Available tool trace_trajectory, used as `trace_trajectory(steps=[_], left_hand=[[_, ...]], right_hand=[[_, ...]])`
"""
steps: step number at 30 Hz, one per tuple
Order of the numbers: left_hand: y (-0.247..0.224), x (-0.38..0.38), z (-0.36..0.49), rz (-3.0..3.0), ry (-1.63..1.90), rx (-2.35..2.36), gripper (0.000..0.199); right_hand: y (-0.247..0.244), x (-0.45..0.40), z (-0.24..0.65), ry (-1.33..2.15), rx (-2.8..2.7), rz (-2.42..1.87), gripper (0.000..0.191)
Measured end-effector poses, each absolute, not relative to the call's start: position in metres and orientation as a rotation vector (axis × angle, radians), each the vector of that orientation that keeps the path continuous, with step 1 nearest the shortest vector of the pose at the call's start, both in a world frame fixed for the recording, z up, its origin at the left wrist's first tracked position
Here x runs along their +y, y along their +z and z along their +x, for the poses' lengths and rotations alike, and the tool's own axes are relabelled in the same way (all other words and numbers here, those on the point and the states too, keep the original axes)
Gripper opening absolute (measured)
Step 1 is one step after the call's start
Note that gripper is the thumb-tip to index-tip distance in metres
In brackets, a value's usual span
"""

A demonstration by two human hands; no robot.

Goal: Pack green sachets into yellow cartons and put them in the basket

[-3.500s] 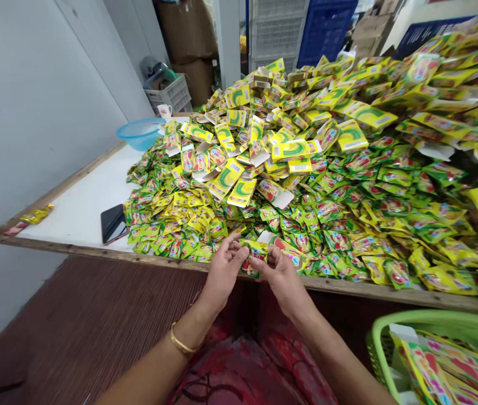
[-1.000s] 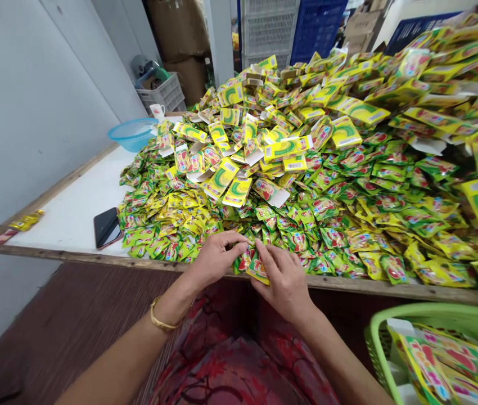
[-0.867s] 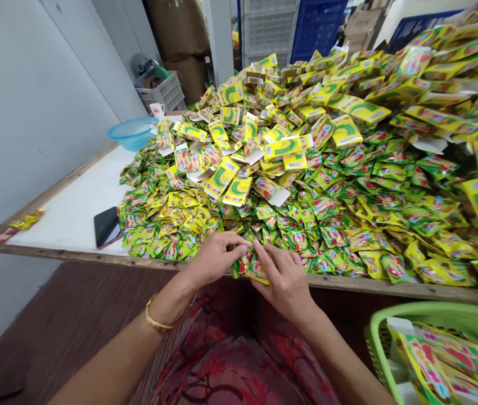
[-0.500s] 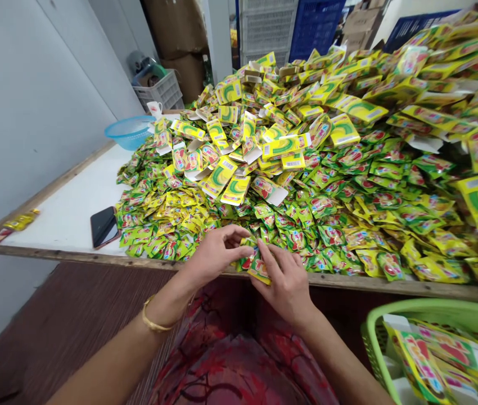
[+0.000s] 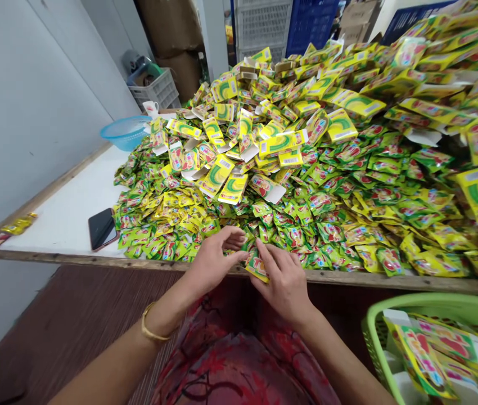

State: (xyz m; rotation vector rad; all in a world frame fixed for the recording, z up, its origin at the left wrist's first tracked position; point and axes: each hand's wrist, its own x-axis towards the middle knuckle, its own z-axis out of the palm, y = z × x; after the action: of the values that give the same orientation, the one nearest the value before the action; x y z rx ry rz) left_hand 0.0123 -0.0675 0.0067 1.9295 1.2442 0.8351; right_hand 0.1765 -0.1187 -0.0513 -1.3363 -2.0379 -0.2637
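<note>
At the table's front edge my right hand (image 5: 283, 275) grips a small printed box (image 5: 257, 266), yellow and green with red lettering. Its fingers lie over the far side and hide much of it. Just left of the box, my left hand (image 5: 217, 256) has its thumb and curved fingers apart, with no packet visible between them. The left thumb tip is close to the box; whether they touch I cannot tell. Beyond both hands spread many small green foil packets (image 5: 293, 235), with yellow packets (image 5: 180, 208) among them.
Flat yellow boxes (image 5: 216, 175), some with open flaps, are heaped behind the packets. A phone (image 5: 103, 229) and a blue basket (image 5: 125, 134) are on the left of the white tabletop (image 5: 70, 199). A green basket (image 5: 368, 332) with filled boxes (image 5: 422, 360) stands at lower right.
My left fingers have moved slightly away from the box and spread. The green packet seen between the hands no longer shows there. My right hand keeps hold of the box.
</note>
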Motion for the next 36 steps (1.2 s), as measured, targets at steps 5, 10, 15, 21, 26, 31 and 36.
trace_trajectory(steps=[5, 10, 15, 21, 26, 31, 36], left_hand=[[0.001, -0.072, 0.011, 2.144, 0.729, 1.387, 0.015], [0.003, -0.080, 0.021, 2.282, 0.583, 1.328, 0.014], [0.011, -0.081, 0.019, 2.333, 0.409, 1.248, 0.025], [-0.017, -0.081, 0.019, 2.195, 0.755, 1.435, 0.029], [-0.025, -0.085, 0.041, 1.977, 0.541, 1.292, 0.044], [0.002, -0.094, 0.047, 1.960, 0.542, 1.099, 0.042], [0.000, -0.079, 0.031, 1.923, 0.617, 1.221, 0.031]], right_hand=[[-0.050, -0.118, 0.177, -0.321, -2.047, -1.316, 0.052], [-0.054, -0.119, 0.178, -0.329, -2.038, -1.312, 0.057], [-0.060, -0.124, 0.179, -0.333, -2.035, -1.345, 0.053], [-0.056, -0.131, 0.170, -0.376, -1.975, -1.458, 0.051], [-0.055, -0.137, 0.177, -0.429, -1.967, -1.522, 0.055], [-0.042, -0.173, 0.233, -0.440, -1.885, -1.667, 0.055], [-0.041, -0.247, 0.356, -0.698, -1.460, -2.278, 0.053]])
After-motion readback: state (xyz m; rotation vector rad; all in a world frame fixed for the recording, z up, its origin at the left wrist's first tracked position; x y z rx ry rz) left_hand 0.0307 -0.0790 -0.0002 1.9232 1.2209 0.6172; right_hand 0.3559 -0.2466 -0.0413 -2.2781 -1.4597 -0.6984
